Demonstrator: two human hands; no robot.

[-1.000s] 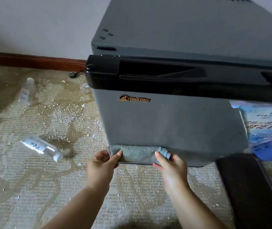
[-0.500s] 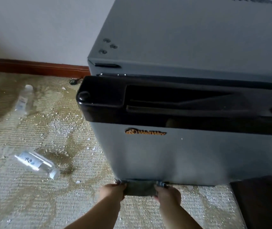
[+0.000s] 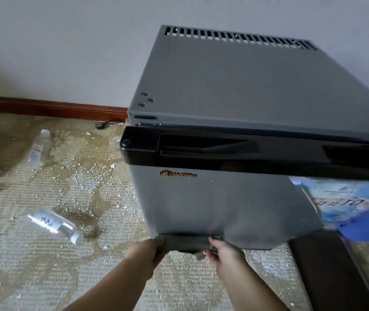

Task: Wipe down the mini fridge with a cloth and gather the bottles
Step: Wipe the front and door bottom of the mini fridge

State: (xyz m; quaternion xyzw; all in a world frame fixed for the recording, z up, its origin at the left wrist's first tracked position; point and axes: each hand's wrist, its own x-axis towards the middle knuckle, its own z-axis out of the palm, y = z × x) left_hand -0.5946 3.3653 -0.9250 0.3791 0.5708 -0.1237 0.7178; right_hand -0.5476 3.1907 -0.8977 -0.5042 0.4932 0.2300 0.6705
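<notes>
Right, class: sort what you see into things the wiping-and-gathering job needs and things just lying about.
Job:
grey metal mini fridge
grey folded cloth, gripped by both hands
clear plastic bottle lying nearby
clear plastic bottle farther off

Lying about:
blue printed plastic bag
dark wooden furniture edge
white crumbs on carpet

A carpeted room, hotel-like: stained carpet (image 3: pixel 44 254), wooden skirting board (image 3: pixel 51 107), mini fridge (image 3: pixel 235 108) against a plain wall (image 3: pixel 67 46).

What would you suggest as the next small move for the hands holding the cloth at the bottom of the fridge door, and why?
Probably slide the cloth back up the grey door of the mini fridge. Both the left hand and the right hand pinch it at the door's bottom edge, so the stroke has no room left below, while the door panel above lies bare. The bottles on the carpet can likely wait.
</notes>
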